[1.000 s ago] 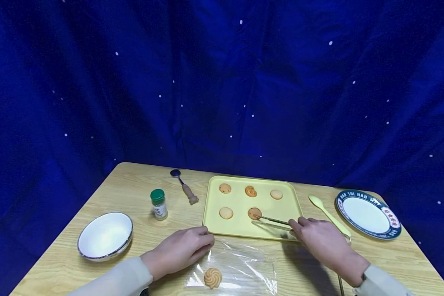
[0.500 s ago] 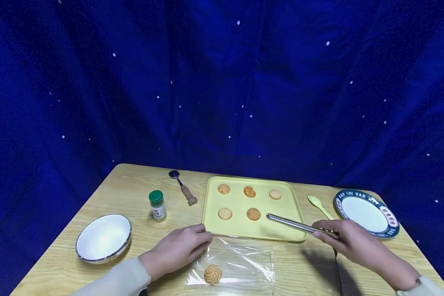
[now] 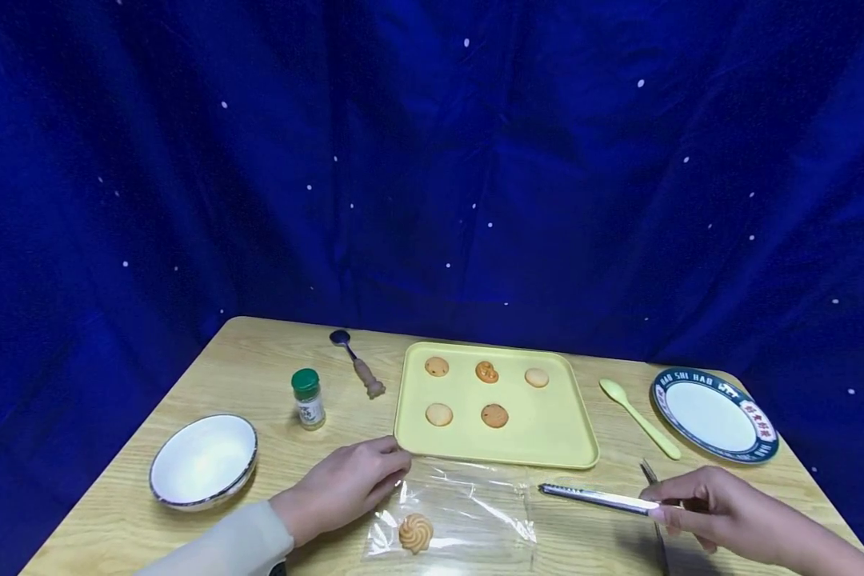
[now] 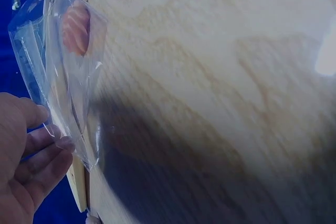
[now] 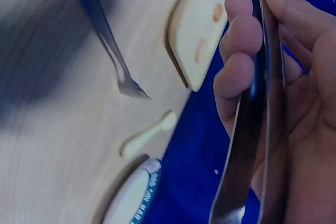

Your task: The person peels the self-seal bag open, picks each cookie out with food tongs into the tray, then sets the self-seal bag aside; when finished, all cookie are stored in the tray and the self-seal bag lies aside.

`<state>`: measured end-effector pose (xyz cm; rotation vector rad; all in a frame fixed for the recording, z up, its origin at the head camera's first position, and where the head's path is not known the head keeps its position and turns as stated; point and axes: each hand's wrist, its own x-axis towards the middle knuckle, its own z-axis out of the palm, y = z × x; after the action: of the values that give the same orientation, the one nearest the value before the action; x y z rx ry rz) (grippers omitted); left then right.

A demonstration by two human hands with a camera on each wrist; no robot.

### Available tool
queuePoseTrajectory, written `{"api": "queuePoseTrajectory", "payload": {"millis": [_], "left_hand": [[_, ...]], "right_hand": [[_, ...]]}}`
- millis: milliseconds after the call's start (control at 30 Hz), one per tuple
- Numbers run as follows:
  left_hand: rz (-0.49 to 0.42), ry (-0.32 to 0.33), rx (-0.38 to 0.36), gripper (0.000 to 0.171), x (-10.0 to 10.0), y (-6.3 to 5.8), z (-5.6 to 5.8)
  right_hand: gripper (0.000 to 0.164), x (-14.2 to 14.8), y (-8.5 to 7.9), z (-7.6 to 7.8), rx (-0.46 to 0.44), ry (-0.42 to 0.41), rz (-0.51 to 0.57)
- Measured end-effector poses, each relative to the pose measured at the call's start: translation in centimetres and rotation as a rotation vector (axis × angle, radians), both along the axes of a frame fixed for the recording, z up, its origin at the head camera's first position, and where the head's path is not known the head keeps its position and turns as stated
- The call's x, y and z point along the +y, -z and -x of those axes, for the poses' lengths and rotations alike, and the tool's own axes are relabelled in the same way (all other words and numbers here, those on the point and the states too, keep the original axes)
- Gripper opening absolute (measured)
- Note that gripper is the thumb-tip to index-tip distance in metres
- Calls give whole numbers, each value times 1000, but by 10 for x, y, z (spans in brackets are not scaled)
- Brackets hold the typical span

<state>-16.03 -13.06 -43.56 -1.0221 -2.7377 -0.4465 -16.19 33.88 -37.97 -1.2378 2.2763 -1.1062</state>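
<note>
My left hand (image 3: 346, 484) rests at the tray's near left corner. Its thumb and fingers pinch the edge of a clear plastic bag (image 4: 34, 59), which lies flat on the table in the head view. Inside the bag is one swirled cookie (image 3: 415, 534). Metal tongs (image 3: 596, 498) are gripped in my right hand (image 3: 727, 512), thumb on one side and fingers curled on the other. The tongs' tips point left, just right of the bag, with nothing between them. Behind, the yellow tray (image 3: 554, 420) bears several cookies, including a speckled one (image 3: 494, 415).
A fork (image 5: 113, 51) lies beneath my right hand. To the right are a yellow spoon (image 3: 641, 418) and a blue-rimmed plate (image 3: 716, 416). A white bowl (image 3: 203, 460), a green-capped shaker (image 3: 309, 398) and a brown-handled spoon (image 3: 360, 366) stand or lie leftward. A blue curtain (image 3: 432, 176) hangs behind.
The tongs have left the speckled cookie, which stays on the tray. My right hand has drawn them right and toward me, off the tray. My left hand has hardly moved.
</note>
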Motion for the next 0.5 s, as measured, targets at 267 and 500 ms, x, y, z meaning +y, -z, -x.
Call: {"api": "queuePoseTrajectory", "payload": {"millis": [267, 500], "left_hand": [[-6, 9, 10, 5, 2, -1, 0], [-16, 25, 16, 5, 5, 1, 0]], "right_hand": [[19, -35, 15, -3, 212, 65, -129], [19, -73, 29, -2, 504, 98, -209]]}}
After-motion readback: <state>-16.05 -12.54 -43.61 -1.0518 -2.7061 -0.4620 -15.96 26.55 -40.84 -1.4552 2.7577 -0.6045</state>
